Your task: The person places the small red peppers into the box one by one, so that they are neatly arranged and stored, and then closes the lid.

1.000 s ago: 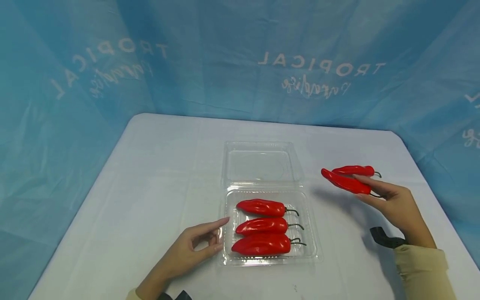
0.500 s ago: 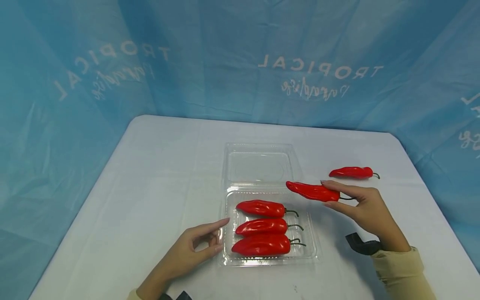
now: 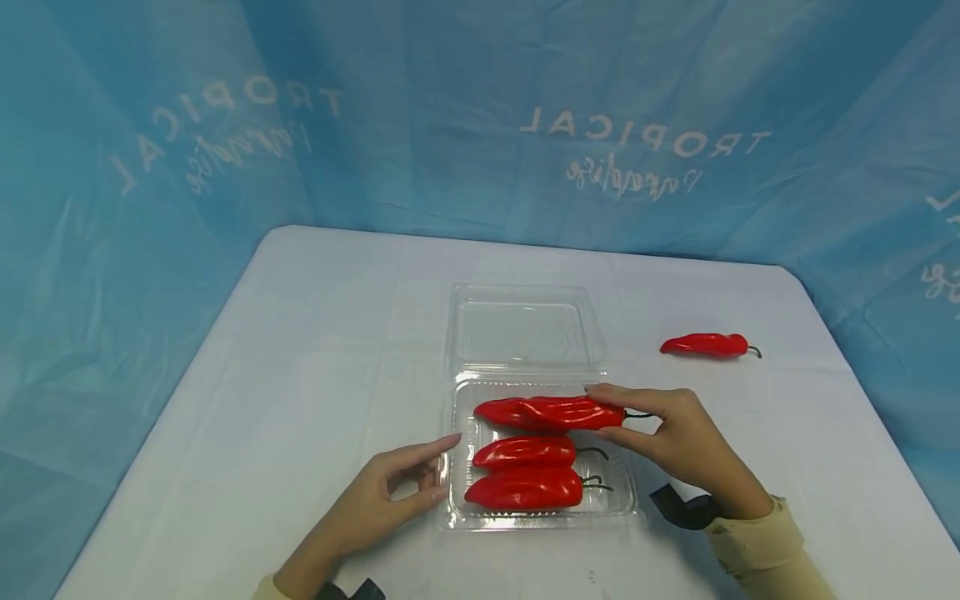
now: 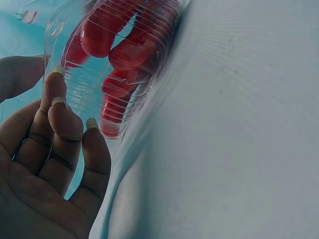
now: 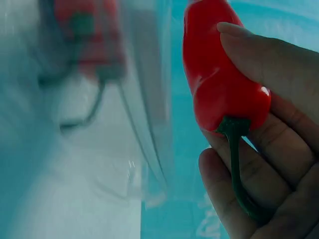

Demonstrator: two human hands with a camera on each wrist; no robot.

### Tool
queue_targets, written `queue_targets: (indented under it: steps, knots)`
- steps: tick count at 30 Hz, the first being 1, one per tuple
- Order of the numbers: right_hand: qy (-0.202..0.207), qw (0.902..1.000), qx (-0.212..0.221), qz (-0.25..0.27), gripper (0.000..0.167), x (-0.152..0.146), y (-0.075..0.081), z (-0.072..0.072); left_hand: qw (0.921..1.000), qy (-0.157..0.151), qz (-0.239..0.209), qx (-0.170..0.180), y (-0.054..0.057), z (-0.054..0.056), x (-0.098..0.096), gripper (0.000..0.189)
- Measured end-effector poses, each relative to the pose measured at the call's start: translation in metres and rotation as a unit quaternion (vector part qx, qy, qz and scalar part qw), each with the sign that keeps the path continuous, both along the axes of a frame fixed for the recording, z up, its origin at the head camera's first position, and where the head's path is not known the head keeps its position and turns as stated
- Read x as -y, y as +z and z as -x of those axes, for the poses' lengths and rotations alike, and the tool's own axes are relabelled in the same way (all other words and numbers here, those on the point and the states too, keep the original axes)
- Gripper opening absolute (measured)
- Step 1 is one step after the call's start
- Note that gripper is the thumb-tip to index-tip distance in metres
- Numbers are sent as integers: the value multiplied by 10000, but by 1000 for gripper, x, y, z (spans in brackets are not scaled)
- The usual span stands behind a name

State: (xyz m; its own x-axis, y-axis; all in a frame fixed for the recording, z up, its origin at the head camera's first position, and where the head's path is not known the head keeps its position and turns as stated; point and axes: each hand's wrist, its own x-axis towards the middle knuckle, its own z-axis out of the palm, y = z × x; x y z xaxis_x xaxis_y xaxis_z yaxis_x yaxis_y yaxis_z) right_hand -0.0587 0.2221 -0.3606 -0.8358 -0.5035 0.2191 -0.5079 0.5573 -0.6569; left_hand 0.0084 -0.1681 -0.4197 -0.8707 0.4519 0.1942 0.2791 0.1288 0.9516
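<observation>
In the head view, my right hand (image 3: 660, 429) pinches a red chili pepper (image 3: 573, 412) by its stem end, over the upper part of a clear plastic clamshell box (image 3: 622, 500). This pepper overlaps the topmost of the peppers in the box. Below that one lie a middle pepper (image 3: 525, 452) and a front pepper (image 3: 525, 489), stems to the right. The right wrist view shows the thumb on the held pepper (image 5: 214, 74), its green stem hanging toward the palm. My left hand (image 3: 393, 492) rests at the box's left wall, fingertips (image 4: 57, 72) right at the rim.
Another red chili pepper (image 3: 705, 344) lies on the white table (image 3: 337, 333) at the right, beyond the box. The box's transparent lid (image 3: 521, 329) lies folded back, away from me. A blue printed curtain (image 3: 450, 125) surrounds the table's far side and flanks.
My right hand has carried the pepper left and nearer to me, from beside the loose pepper to above the box. My left hand has stayed at the box's wall.
</observation>
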Motion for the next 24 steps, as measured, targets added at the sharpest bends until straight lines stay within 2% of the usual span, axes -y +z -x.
queue_targets:
  steps: [5, 9, 14, 20, 24]
  knots:
    - [490, 9979, 412, 72, 54, 12, -4, -5, 9997, -93, -132, -200, -3, 1, 0, 52]
    - [654, 9956, 672, -24, 55, 15, -7, -8, 9993, -150, -218, -281, -5, 2, 0, 53]
    - [834, 9923, 896, -204, 57, 18, -10, -11, 9996, -138, -191, -183, -4, 1, 1, 52]
    - [1351, 9878, 763, -107, 57, 24, -11, -18, 9995, -139, -173, -213, -5, 0, 2, 53]
    - [1386, 9883, 641, -9, 57, 27, -8, -20, 9994, -148, -195, -238, -6, 0, 2, 53]
